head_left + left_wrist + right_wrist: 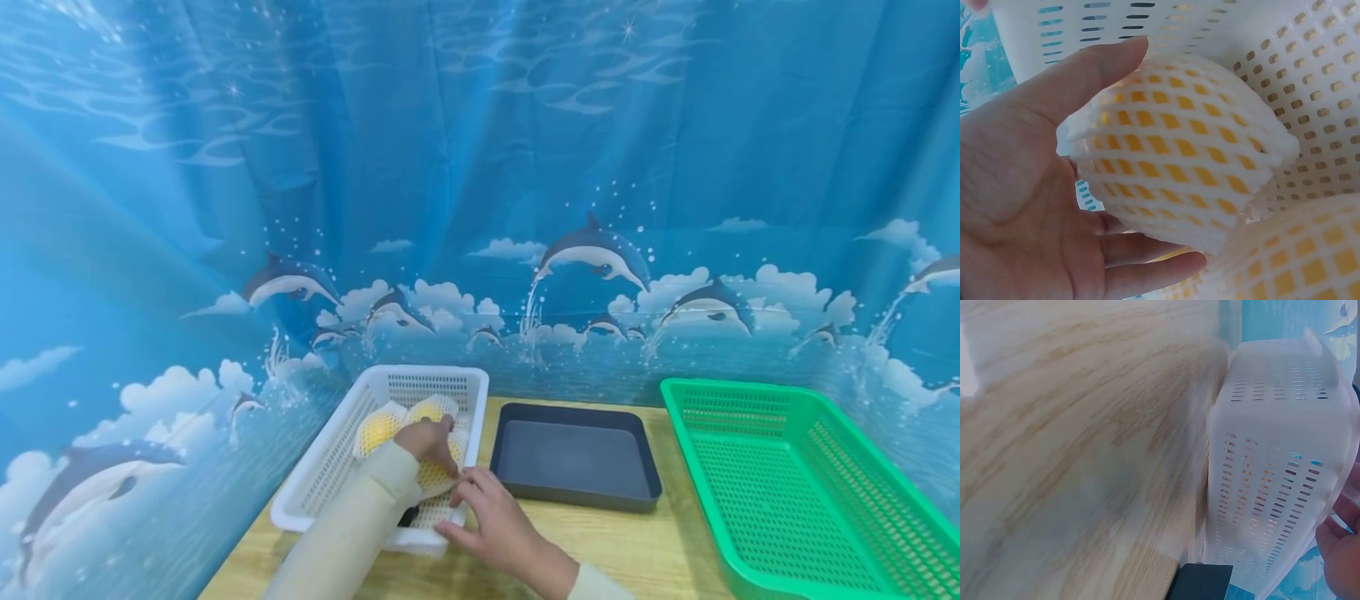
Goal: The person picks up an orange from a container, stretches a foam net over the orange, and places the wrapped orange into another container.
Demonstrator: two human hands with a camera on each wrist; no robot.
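Note:
Inside a white plastic basket [307,479], my left hand [429,440] holds a yellow fruit in a white foam net [1179,150]. The left wrist view shows the thumb across one side of it and the other fingers along the opposite side. Another netted fruit [1310,259] lies close by, and in the head view a netted fruit [377,430] is left of the hand, with one more [431,407] behind it. My right hand [498,525] rests at the basket's near right corner, its fingers loosely bent and touching the rim. What its fingertips do beyond the rim is partly hidden.
A dark grey shallow tray [577,454] sits right of the white basket on the wooden table [600,542]. Farther right stands a large green perforated basket [795,492]. A small black object [408,517] shows inside the white basket. A blue dolphin-print curtain [480,167] hangs behind.

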